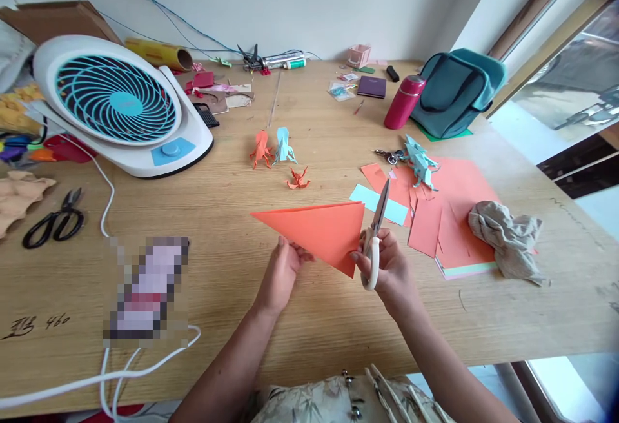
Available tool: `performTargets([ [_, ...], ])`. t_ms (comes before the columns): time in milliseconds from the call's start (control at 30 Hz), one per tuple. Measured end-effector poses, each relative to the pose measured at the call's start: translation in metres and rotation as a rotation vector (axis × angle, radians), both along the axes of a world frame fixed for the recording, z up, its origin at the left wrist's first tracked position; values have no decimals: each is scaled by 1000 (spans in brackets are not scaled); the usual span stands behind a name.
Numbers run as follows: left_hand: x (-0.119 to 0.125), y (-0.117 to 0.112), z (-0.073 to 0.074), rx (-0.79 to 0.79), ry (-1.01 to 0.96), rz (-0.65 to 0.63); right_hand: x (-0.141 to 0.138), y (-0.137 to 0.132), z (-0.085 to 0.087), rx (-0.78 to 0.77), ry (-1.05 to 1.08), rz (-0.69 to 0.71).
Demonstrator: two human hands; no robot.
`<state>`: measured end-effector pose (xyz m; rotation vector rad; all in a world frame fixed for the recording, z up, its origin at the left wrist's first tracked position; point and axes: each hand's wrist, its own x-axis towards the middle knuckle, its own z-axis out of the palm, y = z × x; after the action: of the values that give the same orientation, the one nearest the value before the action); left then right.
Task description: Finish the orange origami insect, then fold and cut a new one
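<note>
Pinching left hand [285, 268]: I see thumb and fingers closed on the lower edge of the orange paper [322, 233].
Right hand [394, 265]: curled around the white-handled scissors [375, 242], blades pointing up, its thumb at the paper's right end; how tightly, I cannot tell.
Orange paper: folded to a triangle, held above the table [329, 333], just below the centre of my view.
Cloth [507, 233]: crumpled, right of frame, on the orange sheets [457, 181].
Paper figures: small orange one [298, 180] near centre; just above it, a larger orange one [261, 147] beside a pale blue one [283, 144].
Fan [126, 104]: upper left.
Bottle [404, 104]: red, upper right, beside the teal bag [449, 97].
</note>
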<state>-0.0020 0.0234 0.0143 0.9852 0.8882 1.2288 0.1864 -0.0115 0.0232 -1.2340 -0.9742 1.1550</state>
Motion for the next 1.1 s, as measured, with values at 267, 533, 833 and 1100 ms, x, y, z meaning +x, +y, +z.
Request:
performTargets([
  [267, 1, -10, -6, -2, 19, -232, -3, 4, -10, -4, -144, 88],
  [533, -1, -10, -3, -91, 68, -38, 17, -5, -18, -72, -397, 110],
  [833, 0, -12, 2, -202, -50, 63, 28, -31, -12, 3, -793, 411],
  [1100, -2, -9, 3, -168, 20, 197, 34, -42, 3, 52, -926, 497],
])
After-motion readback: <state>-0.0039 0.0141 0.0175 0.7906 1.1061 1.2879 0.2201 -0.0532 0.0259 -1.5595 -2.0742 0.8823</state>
